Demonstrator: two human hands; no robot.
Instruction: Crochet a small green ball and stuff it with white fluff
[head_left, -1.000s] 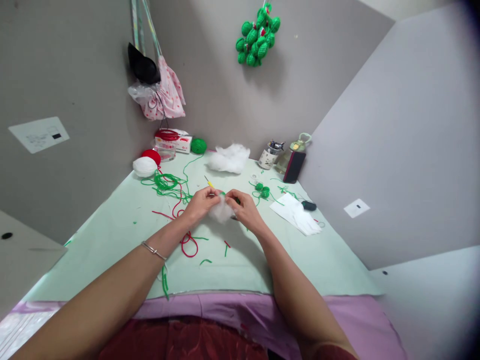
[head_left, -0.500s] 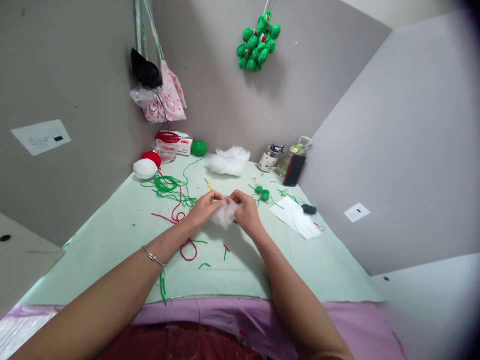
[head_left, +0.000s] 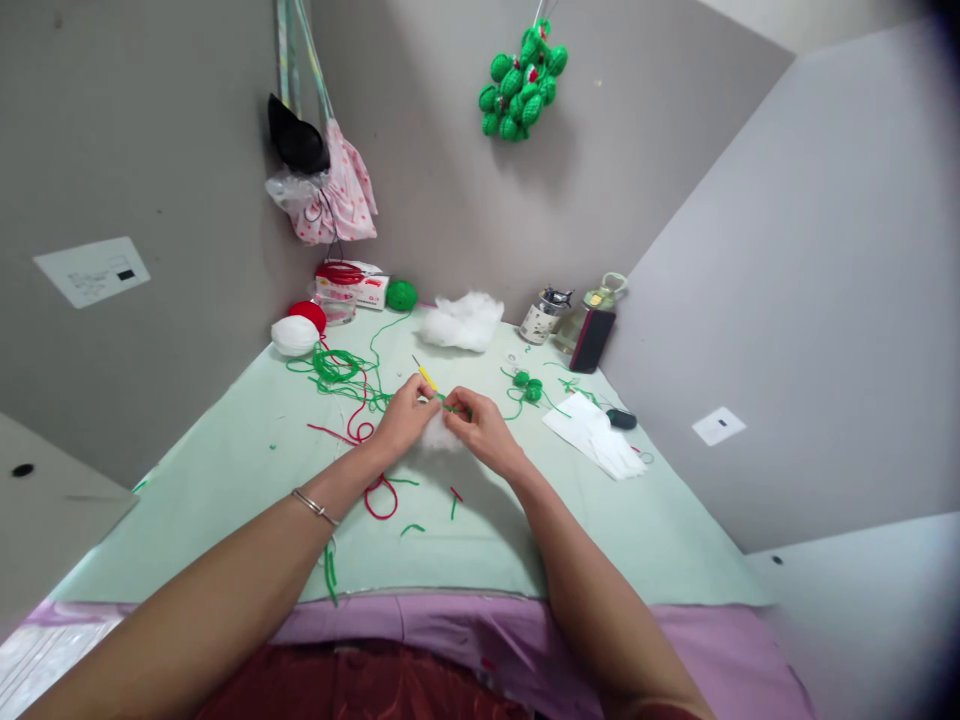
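My left hand (head_left: 409,412) and my right hand (head_left: 480,425) meet over the middle of the table, each with fingers pinched on a small green yarn piece (head_left: 444,401) that shows between the fingertips. Much of that piece is hidden by my fingers. A tuft of white stuffing (head_left: 440,433) sits just below the fingertips, between my hands. Just beyond my left fingertips is a yellow-handled hook (head_left: 427,377). A larger heap of white stuffing (head_left: 461,322) lies farther back.
Tangled green yarn (head_left: 337,370) and red yarn (head_left: 364,432) lie left, near a white yarn ball (head_left: 295,336). Small green balls (head_left: 532,389), white paper (head_left: 592,435), a phone (head_left: 592,341) and a pen jar (head_left: 541,318) stand or lie right.
The stuffing tuft between my hands now shows lower and smaller, and the green piece has come into view at my fingertips. The view has shifted slightly.
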